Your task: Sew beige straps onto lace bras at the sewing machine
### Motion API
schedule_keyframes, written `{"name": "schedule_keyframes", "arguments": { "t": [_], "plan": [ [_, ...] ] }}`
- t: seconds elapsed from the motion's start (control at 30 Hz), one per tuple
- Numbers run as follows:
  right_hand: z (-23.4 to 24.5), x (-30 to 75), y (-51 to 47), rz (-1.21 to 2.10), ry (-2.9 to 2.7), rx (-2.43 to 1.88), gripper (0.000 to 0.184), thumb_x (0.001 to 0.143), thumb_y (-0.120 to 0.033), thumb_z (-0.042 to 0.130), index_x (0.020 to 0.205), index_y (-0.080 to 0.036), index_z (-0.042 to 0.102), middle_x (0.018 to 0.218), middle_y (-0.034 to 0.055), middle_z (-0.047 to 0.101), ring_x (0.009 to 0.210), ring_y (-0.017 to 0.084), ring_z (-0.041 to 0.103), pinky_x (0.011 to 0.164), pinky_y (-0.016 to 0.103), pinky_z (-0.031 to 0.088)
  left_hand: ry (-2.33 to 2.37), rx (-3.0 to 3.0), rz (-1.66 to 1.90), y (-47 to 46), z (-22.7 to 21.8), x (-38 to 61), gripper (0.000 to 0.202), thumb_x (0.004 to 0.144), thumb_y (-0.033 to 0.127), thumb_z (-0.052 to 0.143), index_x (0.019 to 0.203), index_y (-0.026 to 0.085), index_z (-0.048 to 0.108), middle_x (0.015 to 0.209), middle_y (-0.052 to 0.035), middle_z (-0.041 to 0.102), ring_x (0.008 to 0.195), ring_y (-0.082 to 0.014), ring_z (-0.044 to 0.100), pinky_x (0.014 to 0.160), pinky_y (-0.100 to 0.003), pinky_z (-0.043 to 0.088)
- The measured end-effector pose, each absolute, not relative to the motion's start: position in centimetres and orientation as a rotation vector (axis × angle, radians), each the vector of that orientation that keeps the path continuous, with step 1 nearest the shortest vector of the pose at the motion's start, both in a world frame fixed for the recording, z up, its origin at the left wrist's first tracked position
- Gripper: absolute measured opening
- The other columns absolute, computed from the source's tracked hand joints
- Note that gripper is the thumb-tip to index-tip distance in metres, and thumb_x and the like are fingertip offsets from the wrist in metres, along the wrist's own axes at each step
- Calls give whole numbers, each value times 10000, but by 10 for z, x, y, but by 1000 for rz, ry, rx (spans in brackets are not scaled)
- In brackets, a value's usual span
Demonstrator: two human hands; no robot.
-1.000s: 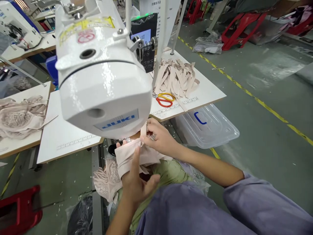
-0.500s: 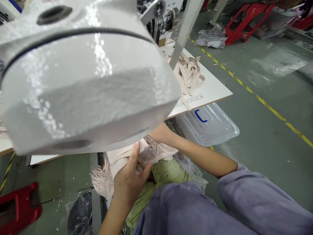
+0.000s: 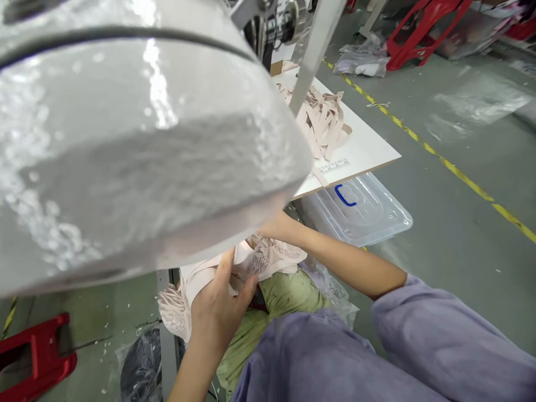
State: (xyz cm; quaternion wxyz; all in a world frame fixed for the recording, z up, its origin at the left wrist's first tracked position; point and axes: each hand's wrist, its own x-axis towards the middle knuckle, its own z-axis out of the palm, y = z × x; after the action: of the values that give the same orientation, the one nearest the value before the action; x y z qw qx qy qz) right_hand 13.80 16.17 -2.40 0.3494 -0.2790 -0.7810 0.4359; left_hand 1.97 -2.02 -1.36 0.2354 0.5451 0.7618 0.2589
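Observation:
A pale pink lace garment (image 3: 268,257) lies bunched over my lap, beneath a large grey-white machine head (image 3: 167,167). My left hand (image 3: 221,304) holds its near left part, the index finger stretched along the smooth fabric and the thumb bent in at the edge. From the right, my right hand (image 3: 278,226) reaches to the far side of the garment. The machine head covers its fingers, so their grip does not show. Gathered lace hangs down to the left of my left wrist.
A white tabletop (image 3: 368,148) at the right carries a heap of pale pink strips (image 3: 326,120). Below it is a clear plastic lid with a blue handle (image 3: 345,196). A grey post (image 3: 316,53) rises beside the machine. Red stools (image 3: 42,352) stand on the floor.
The machine head fills more of the view and reaches lower at the left, as the camera has shifted. My left hand has moved slightly down; my right hand stays nearly in place.

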Motion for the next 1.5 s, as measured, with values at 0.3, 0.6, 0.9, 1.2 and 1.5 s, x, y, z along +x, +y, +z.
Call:
{"name": "schedule_keyframes", "arguments": {
  "t": [0.3,0.6,0.9,1.2,1.5],
  "plan": [
    [-27,138,166,1124,-2008,-698,87,845,-263,513,766,-227,513,842,47,541,872,228,529,751,352,495,2105,1507,639,-19,-14,21,618,806,463,708,1385,304,561,831,-24,727,528,-166,564,486,-239,350],
    [-31,138,166,1095,-2016,-665,29,869,-223,532,848,-212,548,901,41,579,853,201,542,782,339,476,2203,1570,557,-20,-13,23,658,824,471,694,1436,317,508,827,-33,743,564,-201,618,472,-240,317],
    [-42,150,156,1180,-1761,-696,81,921,-263,593,953,-196,623,1117,58,594,874,149,567,745,286,475,2287,1668,335,-28,-2,25,620,907,450,607,1487,325,423,993,-26,765,491,-140,605,436,-235,330],
    [-53,169,148,1205,-1786,-743,99,934,-280,582,912,-193,624,972,45,619,825,149,555,711,287,439,2311,1917,408,-28,-7,20,622,890,461,638,1450,242,477,1059,-58,766,570,-147,657,456,-227,400],
    [-57,186,132,1314,-1750,-751,131,933,-292,585,882,-179,627,1003,59,609,846,152,562,733,290,452,2263,1961,479,-21,-5,29,616,893,451,639,1446,230,481,1040,-73,761,753,-202,716,475,-235,412]
  ]
}}
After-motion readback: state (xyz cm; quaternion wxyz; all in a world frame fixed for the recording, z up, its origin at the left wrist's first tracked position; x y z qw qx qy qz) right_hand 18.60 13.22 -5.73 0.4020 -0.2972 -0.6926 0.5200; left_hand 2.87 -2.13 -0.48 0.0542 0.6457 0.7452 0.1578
